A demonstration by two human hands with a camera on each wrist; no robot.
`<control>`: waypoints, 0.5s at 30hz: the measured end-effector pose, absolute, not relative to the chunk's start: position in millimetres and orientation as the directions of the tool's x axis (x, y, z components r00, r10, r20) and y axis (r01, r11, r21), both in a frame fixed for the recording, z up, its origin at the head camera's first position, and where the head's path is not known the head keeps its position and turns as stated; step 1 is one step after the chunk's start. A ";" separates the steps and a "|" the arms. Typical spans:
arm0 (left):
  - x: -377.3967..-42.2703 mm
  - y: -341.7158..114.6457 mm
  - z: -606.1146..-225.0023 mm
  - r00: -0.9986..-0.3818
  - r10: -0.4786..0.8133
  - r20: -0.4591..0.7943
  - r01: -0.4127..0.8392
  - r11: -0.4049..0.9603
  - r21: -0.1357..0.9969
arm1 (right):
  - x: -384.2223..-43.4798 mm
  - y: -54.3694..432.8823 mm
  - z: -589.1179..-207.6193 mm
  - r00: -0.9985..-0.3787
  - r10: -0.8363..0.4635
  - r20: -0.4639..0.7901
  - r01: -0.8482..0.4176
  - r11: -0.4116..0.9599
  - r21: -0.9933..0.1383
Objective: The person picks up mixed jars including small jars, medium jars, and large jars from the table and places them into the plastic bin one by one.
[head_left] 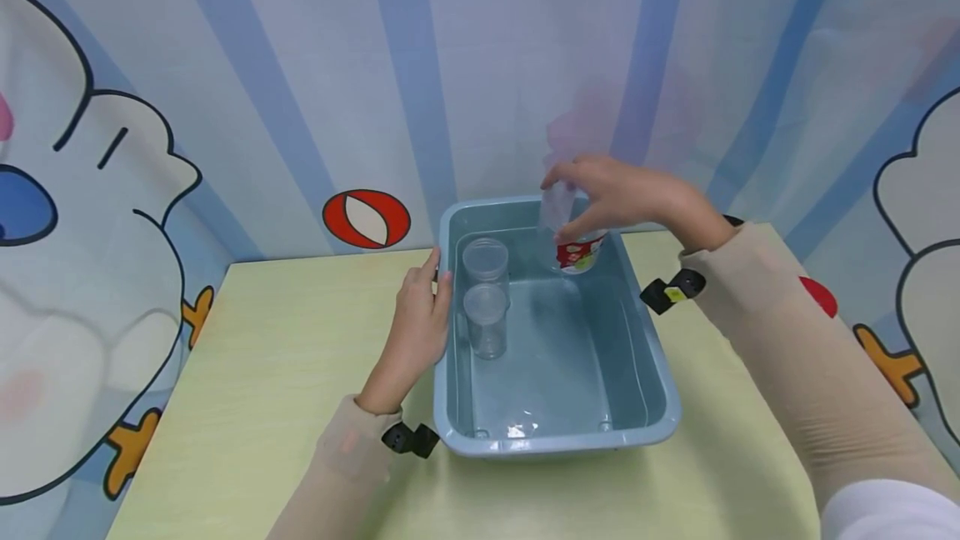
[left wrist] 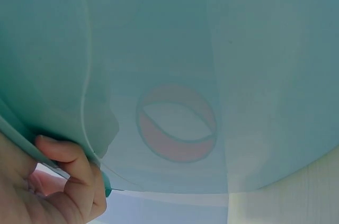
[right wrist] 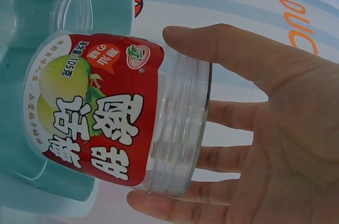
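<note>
My right hand (head_left: 618, 194) holds a clear plastic jar (head_left: 579, 255) with a red label over the far right part of a blue plastic basin (head_left: 558, 443). In the right wrist view, thumb and fingers span the lid end of the jar (right wrist: 106, 113), whose label shows green fruit. My left hand (head_left: 418, 319) grips the basin's left rim; in the left wrist view its fingers (left wrist: 74, 155) curl at the rim. Two clear lidded jars, a nearer one (head_left: 487, 323) and a farther one (head_left: 486, 261), stand inside along the left wall.
The basin rests on a pale yellow-green table (head_left: 315, 357). Behind the table hangs a blue striped cloth (head_left: 495, 65) with cartoon figures and a red and white oval (head_left: 366, 219).
</note>
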State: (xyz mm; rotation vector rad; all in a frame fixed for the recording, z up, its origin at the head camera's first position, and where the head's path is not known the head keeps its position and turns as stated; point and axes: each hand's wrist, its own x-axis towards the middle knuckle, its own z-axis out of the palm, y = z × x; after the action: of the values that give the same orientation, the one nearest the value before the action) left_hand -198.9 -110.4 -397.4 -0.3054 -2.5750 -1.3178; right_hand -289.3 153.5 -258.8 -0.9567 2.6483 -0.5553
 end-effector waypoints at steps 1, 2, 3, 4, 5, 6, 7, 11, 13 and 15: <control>-198.9 -110.3 -397.5 -0.951 0.078 0.299 0.288 0.573 0.768 | -289.6 153.0 -259.4 -0.745 -0.656 -0.123 -0.551 0.709 -0.440; -198.8 -110.2 -397.5 -0.951 0.078 0.298 0.287 0.572 0.768 | -289.9 152.4 -259.9 -0.745 -0.656 -0.123 -0.552 0.709 -0.439; -198.5 -110.1 -397.1 -0.952 0.077 0.296 0.286 0.571 0.770 | -290.3 152.0 -260.6 -0.745 -0.655 -0.124 -0.552 0.710 -0.437; -198.5 -110.1 -397.0 -0.952 0.077 0.296 0.285 0.571 0.770 | -290.7 151.4 -261.4 -0.746 -0.654 -0.126 -0.550 0.712 -0.437; -198.3 -110.0 -396.8 -0.953 0.076 0.294 0.284 0.571 0.770 | -291.1 150.8 -262.0 -0.746 -0.653 -0.127 -0.549 0.713 -0.436; -198.3 -110.0 -396.7 -0.953 0.076 0.294 0.284 0.571 0.770 | -291.5 150.2 -262.8 -0.747 -0.653 -0.129 -0.549 0.713 -0.436; -198.4 -110.0 -396.7 -0.953 0.076 0.294 0.283 0.571 0.771 | -291.8 149.8 -263.6 -0.748 -0.651 -0.130 -0.547 0.715 -0.435; -198.6 -110.1 -396.6 -0.953 0.074 0.294 0.282 0.569 0.773 | -293.1 147.7 -266.5 -0.750 -0.647 -0.138 -0.539 0.718 -0.440; -198.6 -109.9 -396.6 -0.953 0.073 0.294 0.282 0.568 0.774 | -293.6 146.7 -267.8 -0.751 -0.644 -0.143 -0.536 0.722 -0.438; -198.5 -109.4 -396.6 -0.954 0.072 0.292 0.280 0.566 0.775 | -294.0 145.7 -268.9 -0.751 -0.643 -0.148 -0.533 0.724 -0.438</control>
State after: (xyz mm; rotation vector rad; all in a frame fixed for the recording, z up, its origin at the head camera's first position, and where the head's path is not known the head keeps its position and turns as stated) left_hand -198.5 -109.4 -396.6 -0.2942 -2.5724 -1.3336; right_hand -294.0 145.7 -268.9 -0.9234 2.6394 -0.5409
